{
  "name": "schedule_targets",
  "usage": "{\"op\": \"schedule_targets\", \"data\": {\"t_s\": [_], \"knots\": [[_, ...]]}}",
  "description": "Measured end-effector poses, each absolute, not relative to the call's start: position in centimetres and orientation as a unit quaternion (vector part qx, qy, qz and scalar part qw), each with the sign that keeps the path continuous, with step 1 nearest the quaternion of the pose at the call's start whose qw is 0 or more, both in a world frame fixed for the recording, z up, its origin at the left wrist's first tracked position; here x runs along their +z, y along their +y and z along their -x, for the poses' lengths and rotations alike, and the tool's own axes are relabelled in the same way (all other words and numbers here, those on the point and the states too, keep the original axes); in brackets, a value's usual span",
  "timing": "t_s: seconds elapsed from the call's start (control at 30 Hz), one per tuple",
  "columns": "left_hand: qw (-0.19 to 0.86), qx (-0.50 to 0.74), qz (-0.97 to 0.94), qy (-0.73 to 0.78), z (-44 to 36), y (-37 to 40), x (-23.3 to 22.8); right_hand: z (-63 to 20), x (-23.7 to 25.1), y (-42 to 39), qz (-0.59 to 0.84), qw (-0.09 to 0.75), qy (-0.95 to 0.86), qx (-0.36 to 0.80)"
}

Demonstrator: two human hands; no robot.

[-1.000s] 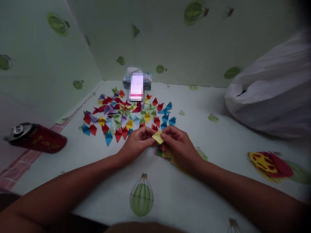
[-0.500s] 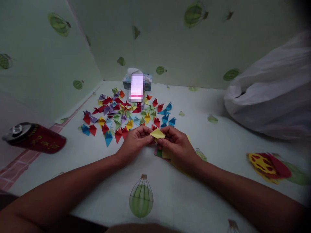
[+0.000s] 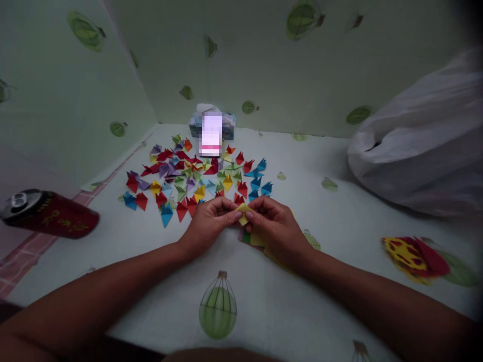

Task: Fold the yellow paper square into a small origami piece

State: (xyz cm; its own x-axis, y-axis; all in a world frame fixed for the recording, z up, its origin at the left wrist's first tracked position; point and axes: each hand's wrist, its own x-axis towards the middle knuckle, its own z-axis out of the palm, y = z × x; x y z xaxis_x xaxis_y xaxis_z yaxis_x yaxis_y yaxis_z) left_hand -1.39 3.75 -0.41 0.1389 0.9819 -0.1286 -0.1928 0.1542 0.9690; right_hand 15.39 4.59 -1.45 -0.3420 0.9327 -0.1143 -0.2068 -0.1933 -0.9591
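Yellow paper point(image 3: 243, 213), small and partly folded, sits pinched between our two hands just above the sheet-covered surface point(image 3: 264, 311). Our left hand point(image 3: 209, 221) closes thumb and forefinger on its left edge; our right hand point(image 3: 273, 226) clamps its right edge in the same way, the fingertips point(image 3: 249, 215) of both hands nearly touching across the piece. Under the right palm lies a small stack of flat coloured squares point(image 3: 256, 240), yellow on top with pink and green edges showing. Beyond the fingertips spreads a wide scatter of finished folded pieces point(image 3: 196, 176) in red, blue, purple, yellow and green; past these stands a tissue box point(image 3: 226, 124). Far to the left of our left hand lies a red can point(image 3: 49, 213) on its side; well to the right rests a white bag point(image 3: 422, 146). We judge the work well advanced: many pieces are folded, one is in hand, and a few squares remain.
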Motion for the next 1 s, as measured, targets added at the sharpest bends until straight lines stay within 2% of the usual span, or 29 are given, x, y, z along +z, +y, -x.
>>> {"op": "schedule_targets", "data": {"t_s": [0.47,0.77,1.0], "knots": [[0.613,0.469,-0.455,0.444,1.4,3.6,-0.3,-15.6,-2.0,4.8,0.391,0.436,-0.536,0.608],[0.597,0.499,-0.434,0.454,1.7,3.9,-1.7,-15.7,-1.5,4.8,0.357,0.42,-0.514,0.657],[0.589,0.489,-0.456,0.455,1.7,3.9,-1.2,-15.5,-1.7,4.9,0.387,0.424,-0.519,0.634]]}}
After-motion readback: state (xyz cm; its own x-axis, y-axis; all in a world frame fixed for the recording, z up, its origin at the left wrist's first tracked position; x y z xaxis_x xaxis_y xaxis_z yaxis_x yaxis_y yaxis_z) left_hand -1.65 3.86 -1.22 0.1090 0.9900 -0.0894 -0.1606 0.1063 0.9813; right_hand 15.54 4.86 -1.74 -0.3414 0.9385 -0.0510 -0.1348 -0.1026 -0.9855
